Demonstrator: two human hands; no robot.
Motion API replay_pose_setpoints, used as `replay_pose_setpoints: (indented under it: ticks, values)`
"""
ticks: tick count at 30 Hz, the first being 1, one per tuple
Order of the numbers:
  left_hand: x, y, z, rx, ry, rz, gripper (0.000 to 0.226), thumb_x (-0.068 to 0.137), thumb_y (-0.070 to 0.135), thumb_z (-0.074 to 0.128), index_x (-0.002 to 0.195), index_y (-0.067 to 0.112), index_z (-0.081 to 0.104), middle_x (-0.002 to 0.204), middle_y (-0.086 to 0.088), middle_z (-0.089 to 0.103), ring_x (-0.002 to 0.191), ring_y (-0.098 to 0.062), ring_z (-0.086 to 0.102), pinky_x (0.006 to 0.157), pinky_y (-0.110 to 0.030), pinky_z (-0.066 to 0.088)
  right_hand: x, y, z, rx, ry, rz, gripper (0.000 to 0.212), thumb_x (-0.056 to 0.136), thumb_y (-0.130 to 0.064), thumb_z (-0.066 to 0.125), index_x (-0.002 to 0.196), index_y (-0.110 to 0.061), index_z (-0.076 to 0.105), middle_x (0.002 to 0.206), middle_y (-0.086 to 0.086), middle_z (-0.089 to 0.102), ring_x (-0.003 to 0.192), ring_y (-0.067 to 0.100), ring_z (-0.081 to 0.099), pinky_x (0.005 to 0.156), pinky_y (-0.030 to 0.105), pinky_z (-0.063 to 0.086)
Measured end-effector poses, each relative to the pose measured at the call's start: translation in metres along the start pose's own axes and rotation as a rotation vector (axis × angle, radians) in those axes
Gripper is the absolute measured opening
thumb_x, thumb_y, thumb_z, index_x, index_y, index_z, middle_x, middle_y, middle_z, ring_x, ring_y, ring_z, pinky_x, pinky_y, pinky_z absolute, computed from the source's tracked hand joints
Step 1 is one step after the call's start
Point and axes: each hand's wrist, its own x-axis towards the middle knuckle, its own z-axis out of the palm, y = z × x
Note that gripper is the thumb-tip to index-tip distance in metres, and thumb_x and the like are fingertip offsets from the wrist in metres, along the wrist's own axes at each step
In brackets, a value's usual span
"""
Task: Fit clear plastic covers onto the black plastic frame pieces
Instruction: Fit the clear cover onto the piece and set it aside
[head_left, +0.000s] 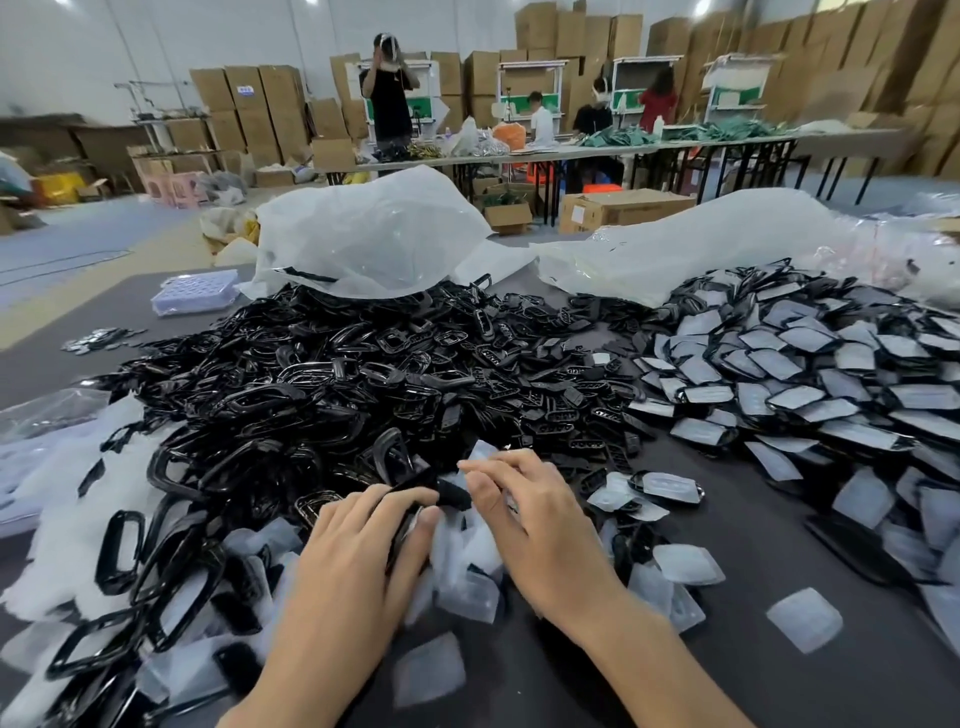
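Handwork at worktop (763, 525) front: curls left hand (363, 545) round black frame piece (452, 496), pinches clear cover (482, 451) in right hand (535, 519) just above it. Seems light, thin, slick; best gripped by the rims. Lies between bare-frame heap (311, 374) and covered pile (810, 374).

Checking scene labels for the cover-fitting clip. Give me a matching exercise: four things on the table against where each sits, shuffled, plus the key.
Things
1. bare black frames heap
2. covered frames heap
3. lavender tray
4. lone clear cover

Places
a. far left of the table, beyond the heaps
b. right side, spreading to the frame edge
c. by itself on bare surface, near right
d. centre and left

Pairs: 1-d, 2-b, 3-a, 4-c
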Motion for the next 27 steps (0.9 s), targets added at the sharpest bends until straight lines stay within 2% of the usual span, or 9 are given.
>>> replay_pose_setpoints:
  ticks: [3,5,8,10,12,16,21,24,27]
  values:
    - [-0.001,0.004,0.001,-0.08,-0.053,0.022,0.035,0.1,0.039,0.041,0.106,0.022,0.071,0.096,0.018,0.062,0.091,0.0,0.049,0.083,-0.02,0.038,0.0,-0.008,0.0,0.434,-0.118,0.063,0.032,0.102,-0.052,0.05,0.122,-0.036,0.069,0.116,-0.022,0.069,0.113,-0.005,0.062,0.092,0.009,0.044]
    - [-0.004,0.005,0.002,-0.135,-0.084,0.015,0.037,0.101,0.043,0.039,0.105,0.025,0.071,0.097,0.023,0.061,0.092,0.0,0.052,0.082,-0.02,0.041,0.0,-0.011,0.0,0.547,-0.145,0.102,0.017,0.101,-0.034,0.062,0.114,-0.034,0.074,0.103,-0.017,0.075,0.101,-0.001,0.069,0.087,0.011,0.049]
    - [-0.003,0.007,0.002,-0.295,-0.063,-0.088,0.036,0.103,0.049,0.036,0.106,0.033,0.069,0.11,0.021,0.058,0.103,-0.006,0.06,0.085,-0.017,0.044,0.003,-0.013,-0.003,0.635,-0.081,0.154,0.019,0.098,-0.02,0.068,0.107,-0.034,0.077,0.09,-0.014,0.075,0.086,-0.002,0.069,0.081,0.012,0.05]
    - [-0.001,0.007,0.0,-0.36,0.038,-0.159,0.033,0.102,0.049,0.037,0.103,0.036,0.067,0.114,0.018,0.056,0.105,-0.01,0.061,0.085,-0.016,0.044,0.005,-0.012,-0.004,0.656,-0.012,0.177,0.019,0.098,-0.021,0.068,0.104,-0.036,0.077,0.086,-0.012,0.074,0.08,-0.002,0.064,0.079,0.015,0.052]
    - [0.001,0.004,-0.003,-0.348,0.114,-0.243,0.031,0.102,0.055,0.032,0.098,0.04,0.059,0.102,0.017,0.06,0.095,-0.007,0.062,0.075,-0.024,0.046,0.006,-0.01,-0.006,0.693,0.058,0.208,0.019,0.098,-0.024,0.067,0.102,-0.039,0.077,0.083,-0.009,0.07,0.078,0.005,0.061,0.079,0.022,0.055]
    - [-0.004,-0.002,-0.007,-0.25,0.045,-0.334,0.044,0.099,0.068,0.017,0.088,0.039,0.049,0.073,0.015,0.062,0.065,-0.004,0.059,0.054,-0.029,0.037,0.008,-0.009,-0.013,0.809,0.157,0.275,0.021,0.099,-0.02,0.064,0.101,-0.038,0.077,0.076,-0.011,0.064,0.08,0.008,0.061,0.088,0.031,0.056]
    - [-0.005,0.0,-0.008,-0.285,0.009,-0.297,0.064,0.1,0.061,0.003,0.08,0.023,0.05,0.052,-0.001,0.043,0.047,-0.014,0.044,0.05,-0.033,0.033,0.011,-0.006,-0.018,1.169,0.185,0.368,0.022,0.099,-0.011,0.059,0.108,-0.023,0.075,0.077,0.0,0.065,0.093,0.02,0.067,0.099,0.042,0.05]
    - [-0.005,0.001,-0.011,-0.396,0.004,-0.341,0.047,0.098,0.054,0.009,0.087,0.032,0.049,0.053,0.004,0.042,0.046,-0.011,0.038,0.05,-0.035,0.033,0.012,-0.005,-0.021,1.384,0.15,0.374,0.026,0.098,-0.006,0.055,0.122,-0.012,0.065,0.08,0.004,0.064,0.093,0.024,0.071,0.089,0.041,0.059]
    - [-0.004,0.003,-0.014,-0.422,-0.012,-0.378,0.038,0.096,0.052,0.013,0.096,0.04,0.049,0.063,-0.002,0.049,0.052,-0.019,0.045,0.052,-0.039,0.04,0.012,-0.006,-0.024,1.464,0.102,0.369,0.029,0.099,-0.004,0.05,0.122,-0.013,0.064,0.095,0.007,0.072,0.086,0.022,0.071,0.074,0.032,0.061]
